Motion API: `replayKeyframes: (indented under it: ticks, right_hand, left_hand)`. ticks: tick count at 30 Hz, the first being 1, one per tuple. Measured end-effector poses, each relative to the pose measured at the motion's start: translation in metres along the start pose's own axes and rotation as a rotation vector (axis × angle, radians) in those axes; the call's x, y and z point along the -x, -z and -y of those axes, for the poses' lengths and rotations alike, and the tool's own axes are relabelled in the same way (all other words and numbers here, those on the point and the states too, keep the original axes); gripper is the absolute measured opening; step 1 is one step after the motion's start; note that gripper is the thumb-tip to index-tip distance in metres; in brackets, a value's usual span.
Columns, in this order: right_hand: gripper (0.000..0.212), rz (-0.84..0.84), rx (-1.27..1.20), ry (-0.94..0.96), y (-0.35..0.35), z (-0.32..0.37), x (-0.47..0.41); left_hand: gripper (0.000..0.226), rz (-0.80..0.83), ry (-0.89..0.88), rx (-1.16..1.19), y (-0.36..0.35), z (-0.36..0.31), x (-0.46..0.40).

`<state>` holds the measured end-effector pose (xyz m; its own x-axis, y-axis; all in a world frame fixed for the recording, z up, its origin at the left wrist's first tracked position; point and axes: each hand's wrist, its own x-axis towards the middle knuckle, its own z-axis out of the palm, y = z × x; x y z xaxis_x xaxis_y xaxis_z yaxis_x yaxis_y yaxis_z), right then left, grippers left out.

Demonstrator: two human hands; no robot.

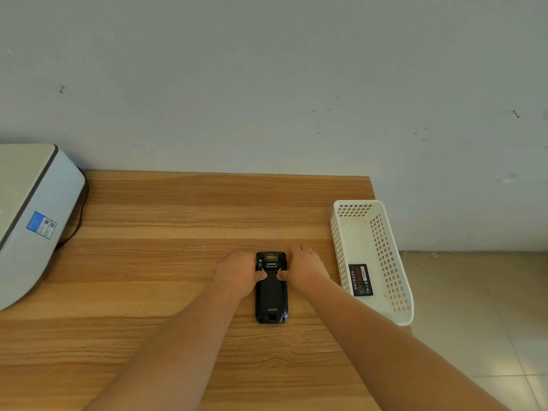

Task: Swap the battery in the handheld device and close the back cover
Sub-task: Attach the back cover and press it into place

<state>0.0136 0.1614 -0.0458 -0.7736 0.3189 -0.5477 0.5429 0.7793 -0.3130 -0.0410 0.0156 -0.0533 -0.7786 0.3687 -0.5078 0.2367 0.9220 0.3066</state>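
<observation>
A black handheld device (271, 295) lies face down on the wooden table (178, 218), its back cover on and its scanner window pointing away from me. My left hand (237, 272) holds the device's upper left side, thumb pressed on the cover near a latch. My right hand (304, 266) holds the upper right side, its thumb on the cover at the other latch. A black battery (360, 280) with a red-and-white label lies in the white basket (394, 271) to the right.
A white-grey printer-like machine (32, 215) with a blue sticker stands at the table's left, a black cable behind it. The basket sits at the table's right edge, beyond which is tiled floor. A grey wall backs the table.
</observation>
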Motion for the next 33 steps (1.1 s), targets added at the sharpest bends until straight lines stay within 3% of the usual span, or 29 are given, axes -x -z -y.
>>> replayKeyframes:
  ticks: [4,7,15,22,27,30,33]
  right_hand:
    - [0.025,0.120,-0.202,-0.110,-0.002,-0.002,-0.001]
    - [0.029,0.147,-0.243,-0.149,-0.002,-0.002,-0.003]
    - [0.027,0.187,-0.183,-0.139,0.001,0.000,-0.003]
    - [0.024,0.164,-0.282,-0.145,-0.007,-0.009,0.007]
    - [0.024,0.157,-0.286,-0.172,-0.010,-0.008,0.006]
    - [0.024,0.134,-0.322,-0.167,-0.013,-0.010,0.010]
    - [0.036,0.154,-0.386,-0.163,-0.016,-0.016,0.016]
  left_hand:
    - [0.019,0.064,0.025,0.121,0.002,0.003,0.000]
    - [0.009,0.053,0.019,0.105,0.002,0.004,0.000]
    - [0.021,0.017,0.028,0.039,-0.001,0.003,0.005]
    - [0.015,0.044,0.090,0.154,-0.009,0.003,0.010]
    - [0.016,0.018,0.089,0.079,-0.007,-0.001,0.010]
    - [0.017,0.035,0.109,0.211,-0.012,0.003,0.011]
    - [0.022,0.088,0.110,0.314,-0.016,0.009,0.016]
